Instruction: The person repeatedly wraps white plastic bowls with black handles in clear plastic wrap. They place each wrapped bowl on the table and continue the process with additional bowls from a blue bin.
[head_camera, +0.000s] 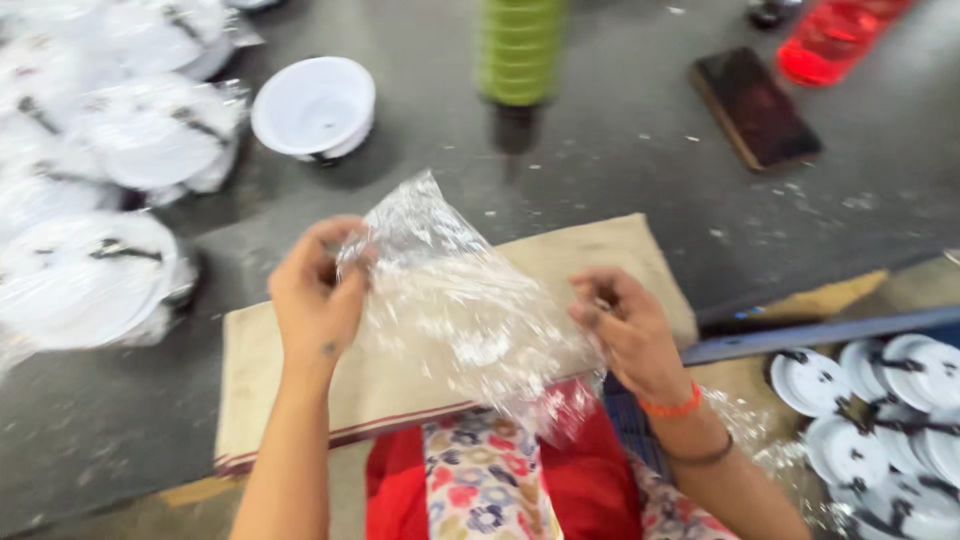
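I hold a crinkled clear plastic bag (455, 310) between both hands, above a beige cloth (600, 255) spread on the grey floor. My left hand (315, 295) pinches the bag's upper left edge. Fingers bent, my right hand (625, 330) grips its right side; an orange band sits on that wrist. The bag looks empty, though blur makes this uncertain. My lap in red and flowered fabric (485, 480) lies below the bag.
A bare white round fixture (313, 105) lies at the upper left, beside several bagged white ones (90, 275). More unwrapped white discs (880, 420) fill the lower right. A green cylinder (518, 50), a dark phone (755, 105) and a red object (830, 40) lie farther off.
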